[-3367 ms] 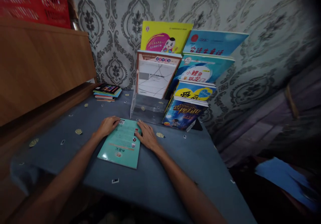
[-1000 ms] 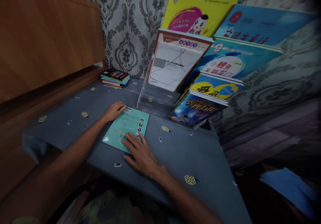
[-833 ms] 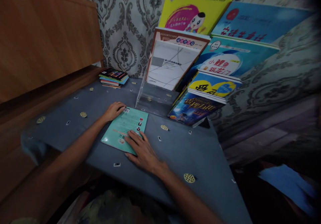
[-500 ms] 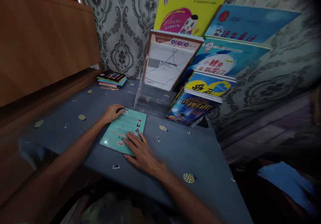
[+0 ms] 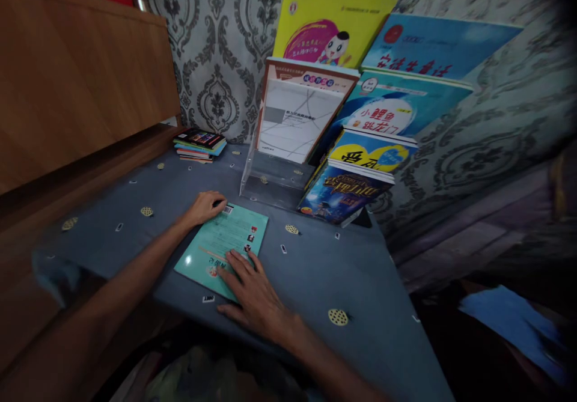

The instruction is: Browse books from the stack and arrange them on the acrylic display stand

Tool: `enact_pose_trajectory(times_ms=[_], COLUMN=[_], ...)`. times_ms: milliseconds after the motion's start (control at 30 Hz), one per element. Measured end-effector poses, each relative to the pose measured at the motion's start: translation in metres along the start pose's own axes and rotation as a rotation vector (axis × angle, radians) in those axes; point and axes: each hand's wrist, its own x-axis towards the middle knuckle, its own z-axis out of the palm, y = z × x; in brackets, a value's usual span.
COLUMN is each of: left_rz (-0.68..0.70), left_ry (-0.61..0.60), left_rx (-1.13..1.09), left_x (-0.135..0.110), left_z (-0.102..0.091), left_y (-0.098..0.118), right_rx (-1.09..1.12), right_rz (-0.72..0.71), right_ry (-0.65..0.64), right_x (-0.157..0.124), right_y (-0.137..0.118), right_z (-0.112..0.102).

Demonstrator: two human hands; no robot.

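A thin teal booklet (image 5: pixel 220 240) lies flat, back cover up, on the blue-grey tablecloth (image 5: pixel 342 270). My left hand (image 5: pixel 205 205) rests at its far left corner by the barcode, fingers curled on the edge. My right hand (image 5: pixel 250 291) lies flat over the booklet's near right corner, fingers spread. Behind stands a clear acrylic display rack (image 5: pixel 265 179) with an empty front tier.
The rack holds a white-and-brown book (image 5: pixel 297 116), a yellow book (image 5: pixel 327 29), blue books (image 5: pixel 396 107) and a dark starry book (image 5: pixel 340 197). A small stack of books (image 5: pixel 199 145) sits at the back left. A wooden panel (image 5: pixel 76 83) borders the left.
My right hand slid from the booklet's far right edge down to its near right corner. The booklet has turned slightly and shifted toward me. My left hand stayed at the far corner.
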Motion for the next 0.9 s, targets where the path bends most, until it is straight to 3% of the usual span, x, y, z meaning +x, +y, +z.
enact_pose_trajectory(times_ms=[200,467,733,900], left_rz=[0.035,0.098,0.103,0.100], left_ry=[0.014,-0.053,-0.065,-0.048], left_rx=[0.133,0.202,0.148,0.051], left_x=[-0.002,-0.003,-0.003,-0.003], left_z=[0.003,0.007,0.005,0.004], left_y=[0.026,0.044,0.041,0.038], right_rx=[0.074,0.064,0.048,0.140], right_rz=[-0.012,-0.020,-0.187,-0.225], right_ry=[-0.104,-0.108,0.203,0.338], right_x=[-0.023,-0.038,-0.042,-0.030], right_y=[-0.016,-0.027,-0.017,-0.010], right_z=[-0.008,-0.005,0.000,-0.019])
